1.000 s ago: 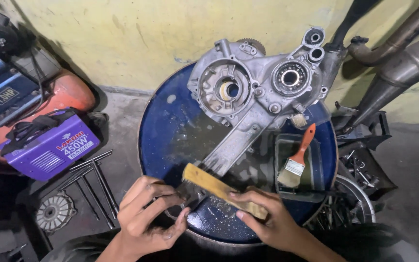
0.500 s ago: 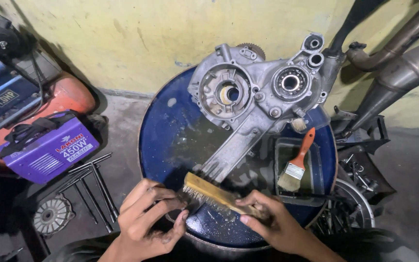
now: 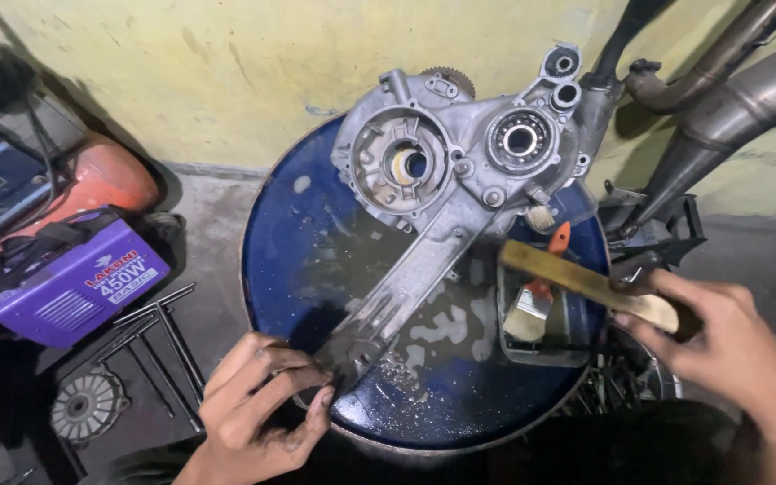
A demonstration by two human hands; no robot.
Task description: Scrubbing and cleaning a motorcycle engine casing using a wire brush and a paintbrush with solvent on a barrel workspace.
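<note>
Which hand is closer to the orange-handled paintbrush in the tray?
Right. The right hand holds a wooden brush just above the paintbrush; the left hand grips the engine casing's far end.

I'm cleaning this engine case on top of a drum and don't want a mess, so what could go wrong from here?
1. The engine case overhangs the blue drum at the back, and only the left hand grips its narrow end, so it might tip or slide.
2. The drum top is wet, so that grip may slip.
3. The brush in the right hand hovers over the small tray holding a paintbrush, and could knock it off the edge.
</note>
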